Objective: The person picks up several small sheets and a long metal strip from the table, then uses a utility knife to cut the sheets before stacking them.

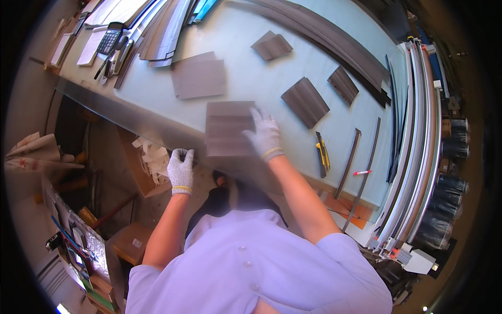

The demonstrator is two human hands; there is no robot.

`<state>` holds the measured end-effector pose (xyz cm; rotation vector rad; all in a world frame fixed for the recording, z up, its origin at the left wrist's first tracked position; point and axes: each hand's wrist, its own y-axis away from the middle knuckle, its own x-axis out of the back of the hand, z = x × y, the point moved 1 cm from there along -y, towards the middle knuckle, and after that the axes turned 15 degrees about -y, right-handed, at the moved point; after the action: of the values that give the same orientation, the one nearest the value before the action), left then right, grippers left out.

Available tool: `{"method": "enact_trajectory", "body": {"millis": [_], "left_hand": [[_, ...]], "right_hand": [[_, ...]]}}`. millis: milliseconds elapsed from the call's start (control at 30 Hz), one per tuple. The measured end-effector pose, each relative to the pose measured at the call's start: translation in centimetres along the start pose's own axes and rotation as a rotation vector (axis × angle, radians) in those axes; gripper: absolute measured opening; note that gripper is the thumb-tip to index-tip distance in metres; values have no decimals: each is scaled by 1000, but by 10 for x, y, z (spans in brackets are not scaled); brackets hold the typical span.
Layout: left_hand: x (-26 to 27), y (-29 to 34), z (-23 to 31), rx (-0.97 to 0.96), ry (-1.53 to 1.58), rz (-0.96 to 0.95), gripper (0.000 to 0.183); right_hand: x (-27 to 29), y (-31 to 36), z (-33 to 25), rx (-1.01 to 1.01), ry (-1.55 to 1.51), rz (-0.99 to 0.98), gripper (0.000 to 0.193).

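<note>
Brown stack (230, 123) sits mid-frame at the near edge of the pale table (246, 78); its lower edge is at or slightly past the table edge, can't tell which. Right hand (265, 131) is gloved, fingers spread, lying along the stack's right edge. Left hand (181, 167), also gloved, is left of and below the stack, apart from it, fingers curled in toward the thumb; can't tell if they pinch anything.

Handling, my read: light, thin, flexible sheet, bends before it breaks. Faces look smooth, so layers probably slide on each other (left edge already shows a slight step). Best hold: square up the edges, then thumb on top and fingers under at the near edge, other palm flat to stop fanning. Not fragile I'd guess, but corners could crease.

Looks: near-square, dark brown, matte, faint darker bands running across, fairly straight edges. Similar brown pieces (306, 103) lie right of centre, a lighter brown sheet (200, 77) upper left of it, yellow-and-black cutter (322, 154) further right, clear of the stack
</note>
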<state>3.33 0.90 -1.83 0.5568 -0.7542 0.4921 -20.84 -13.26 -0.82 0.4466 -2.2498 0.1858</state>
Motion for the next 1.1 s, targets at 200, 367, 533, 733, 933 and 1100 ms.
{"method": "enact_trajectory", "body": {"millis": [200,367,533,733,933,1100], "left_hand": [[-7,-4,-58,234,477,-249,54],[0,18,-46,202,748,-278,39],[31,24,16,-89,697,-134,29],[31,-6,50,-299,552,-160,34],[21,-22,66,-301,369,-222,32],[13,-31,68,-419,296,-145,26]], "right_hand": [[-41,14,-61,225,13,-299,77],[-53,18,-69,58,-332,-132,72],[-4,4,-75,-186,-1161,-285,43],[10,7,-55,-124,-1040,-80,48],[0,4,-66,-144,-1079,-20,55],[-9,-2,-58,-165,-1177,2,45]]}}
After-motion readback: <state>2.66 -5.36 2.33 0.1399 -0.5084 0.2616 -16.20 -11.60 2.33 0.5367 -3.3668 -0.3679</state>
